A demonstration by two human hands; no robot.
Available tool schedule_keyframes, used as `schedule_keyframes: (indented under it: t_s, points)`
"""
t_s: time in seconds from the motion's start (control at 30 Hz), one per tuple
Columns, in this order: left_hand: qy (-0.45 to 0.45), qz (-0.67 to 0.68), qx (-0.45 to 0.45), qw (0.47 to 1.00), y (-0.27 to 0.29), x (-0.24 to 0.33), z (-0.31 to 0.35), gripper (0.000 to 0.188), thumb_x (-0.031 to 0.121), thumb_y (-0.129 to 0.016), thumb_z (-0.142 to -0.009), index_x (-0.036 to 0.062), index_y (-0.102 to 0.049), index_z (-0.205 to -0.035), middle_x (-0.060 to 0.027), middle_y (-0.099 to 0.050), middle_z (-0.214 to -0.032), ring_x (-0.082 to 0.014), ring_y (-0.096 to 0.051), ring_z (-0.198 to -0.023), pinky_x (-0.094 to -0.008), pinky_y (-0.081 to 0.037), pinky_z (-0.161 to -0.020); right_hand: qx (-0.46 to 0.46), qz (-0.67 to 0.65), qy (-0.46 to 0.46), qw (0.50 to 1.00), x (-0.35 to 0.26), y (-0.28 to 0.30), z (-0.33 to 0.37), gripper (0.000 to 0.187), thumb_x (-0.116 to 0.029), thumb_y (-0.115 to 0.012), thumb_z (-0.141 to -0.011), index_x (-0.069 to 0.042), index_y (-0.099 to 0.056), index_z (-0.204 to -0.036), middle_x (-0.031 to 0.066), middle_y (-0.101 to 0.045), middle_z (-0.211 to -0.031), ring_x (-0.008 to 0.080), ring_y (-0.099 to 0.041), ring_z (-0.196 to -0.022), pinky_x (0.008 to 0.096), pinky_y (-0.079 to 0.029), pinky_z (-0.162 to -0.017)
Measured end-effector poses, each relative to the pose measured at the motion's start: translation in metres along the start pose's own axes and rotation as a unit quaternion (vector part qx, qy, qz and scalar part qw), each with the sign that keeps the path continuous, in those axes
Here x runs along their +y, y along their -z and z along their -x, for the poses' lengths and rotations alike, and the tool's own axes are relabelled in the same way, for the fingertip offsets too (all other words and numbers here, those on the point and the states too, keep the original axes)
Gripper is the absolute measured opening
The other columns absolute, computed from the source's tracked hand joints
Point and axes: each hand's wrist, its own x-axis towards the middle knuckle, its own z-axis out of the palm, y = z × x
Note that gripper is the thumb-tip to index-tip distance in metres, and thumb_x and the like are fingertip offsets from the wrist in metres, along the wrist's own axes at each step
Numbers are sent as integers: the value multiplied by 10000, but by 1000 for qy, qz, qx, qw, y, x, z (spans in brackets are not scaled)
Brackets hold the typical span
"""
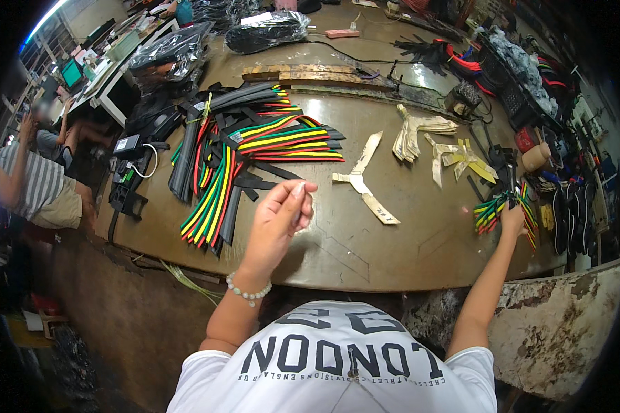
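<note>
My left hand (281, 217) is raised over the near part of the table, its thumb and fingers pinched together. Whatever it may hold is too small to make out. Far to the right, my right hand (511, 220) closes on a bundle of striped straps (488, 212) in green, yellow, red and black; its fingers are partly hidden. Beyond my left hand lies a large pile of similar striped straps (282, 140), with black strips among them. A Y-shaped cream template (357, 179) rests flat between my two hands.
More cream templates (413, 134) lie farther back on the brown table (420, 241). Wooden bars (310, 73) cross its middle. Plastic-wrapped black goods (267, 33) sit at the back, and a black crate (510, 76) stands at far right. A person (38, 175) sits at left.
</note>
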Motion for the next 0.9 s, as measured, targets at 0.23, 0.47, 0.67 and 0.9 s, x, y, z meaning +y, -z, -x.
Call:
schedule_keyframes:
  t_s: [0.23, 0.47, 0.67, 0.9]
  points:
    - [-17, -108, 12, 994, -36, -81, 0, 222, 212, -411, -1033, 26, -489, -1124, -185, -557, -1290, -250, -461, -1284, -346, -348, -1035, -386, -492, 491, 606, -84, 19, 217, 458, -141, -598, -923, -14, -474, -1345, 126, -587, -1231, 206, -566, -1099, 330, -441, -953]
    - [-125, -464, 68, 874, 4, -70, -6, 234, 224, -538, -960, 17, -623, -1032, -214, -505, -1352, -389, -409, -1311, -428, -315, -1071, -364, -438, 497, 655, -143, 28, 269, 219, -171, -427, -994, 2, -559, -1015, 209, -608, -897, 369, -586, -772, 448, -458, -721]
    - [-116, -740, 365, 553, 119, -3, -43, 603, 401, -587, -904, -22, -455, -1313, -208, -517, -1265, -381, -482, -1138, -491, -394, -948, -42, -353, 578, 734, -165, -6, 237, 198, -143, -587, -892, 22, -487, -850, 202, -549, -904, 378, -496, -839, 472, -407, -786]
    - [-45, -838, 289, 460, 133, -42, -53, 715, 480, -615, -853, -4, -439, -1349, -169, -522, -1142, -340, -497, -1063, -464, -402, -854, -39, -243, 620, 745, -148, -16, 232, 197, -90, -645, -802, 10, -488, -868, 187, -562, -913, 375, -530, -891, 447, -456, -765]
